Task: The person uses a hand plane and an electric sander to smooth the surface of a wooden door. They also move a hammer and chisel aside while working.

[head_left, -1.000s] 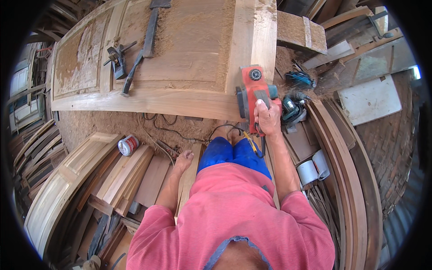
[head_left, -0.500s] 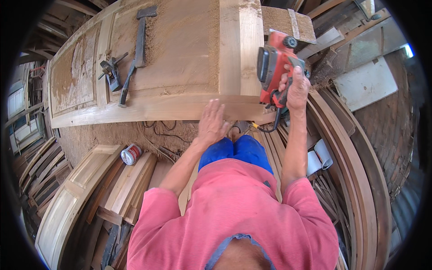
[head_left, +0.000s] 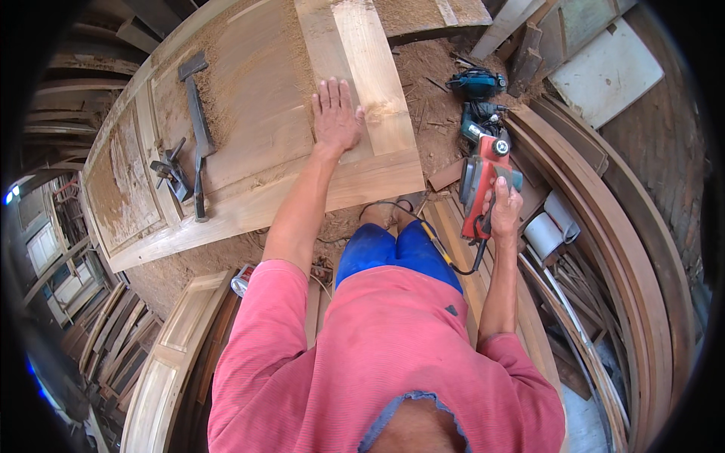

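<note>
My left hand (head_left: 337, 118) lies flat on the upright frame piece of a wooden panel door (head_left: 377, 172), fingers stretched and slightly spread. In my right hand (head_left: 504, 205) is a red electric planer (head_left: 480, 185), gripped by its rear handle and held off the door's right side. Its black and yellow cord (head_left: 440, 247) hangs from the back and loops toward my legs. On the door's left part lie a hammer-shaped tool with a long grey head (head_left: 197, 106), a dark-handled chisel (head_left: 199, 189) and a small hand plane (head_left: 172, 174). Shavings and sawdust cover the panels.
Blue-green power tools (head_left: 477, 83) rest on the sawdust-strewn ground beyond the planer. Long curved-looking boards (head_left: 604, 219) stand along the right. A paneled door piece (head_left: 170, 355) and a tin can (head_left: 242, 280) are at the lower left. A white board (head_left: 606, 74) lies at the upper right.
My left hand has moved from the door's near edge farther up onto the frame piece. The planer in my right hand has come away from the door, lower and to the right. The view has shifted.
</note>
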The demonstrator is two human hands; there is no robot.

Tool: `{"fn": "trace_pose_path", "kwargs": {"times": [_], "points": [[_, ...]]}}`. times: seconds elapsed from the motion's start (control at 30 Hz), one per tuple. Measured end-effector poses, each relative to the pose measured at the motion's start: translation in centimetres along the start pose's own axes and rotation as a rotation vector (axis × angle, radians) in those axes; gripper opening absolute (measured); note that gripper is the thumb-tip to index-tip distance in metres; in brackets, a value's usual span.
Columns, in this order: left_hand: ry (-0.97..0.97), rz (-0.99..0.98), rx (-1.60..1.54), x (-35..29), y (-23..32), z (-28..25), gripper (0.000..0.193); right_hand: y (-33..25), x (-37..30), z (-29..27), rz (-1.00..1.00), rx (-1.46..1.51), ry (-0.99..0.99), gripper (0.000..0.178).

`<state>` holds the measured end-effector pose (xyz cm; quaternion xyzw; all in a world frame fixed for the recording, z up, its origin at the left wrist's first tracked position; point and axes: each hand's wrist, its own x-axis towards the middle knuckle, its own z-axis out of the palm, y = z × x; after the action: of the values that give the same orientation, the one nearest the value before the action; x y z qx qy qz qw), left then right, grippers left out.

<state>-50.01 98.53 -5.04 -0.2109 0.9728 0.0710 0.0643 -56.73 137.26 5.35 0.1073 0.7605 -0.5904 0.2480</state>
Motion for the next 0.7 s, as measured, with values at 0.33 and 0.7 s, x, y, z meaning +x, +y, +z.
{"fn": "trace_pose_path", "kwargs": {"times": [0.33, 0.7], "points": [[0.036, 0.120, 0.065, -6.1, 1.7, 0.7, 0.077, 3.0, -1.7, -1.2, 0.087, -0.034, -0.072, 0.043], [0.034, -0.152, -0.117, -20.4, -2.1, -0.4, 0.071, -2.8, -3.9, 6.4, 0.003, 0.047, -0.278, 0.045]]}}
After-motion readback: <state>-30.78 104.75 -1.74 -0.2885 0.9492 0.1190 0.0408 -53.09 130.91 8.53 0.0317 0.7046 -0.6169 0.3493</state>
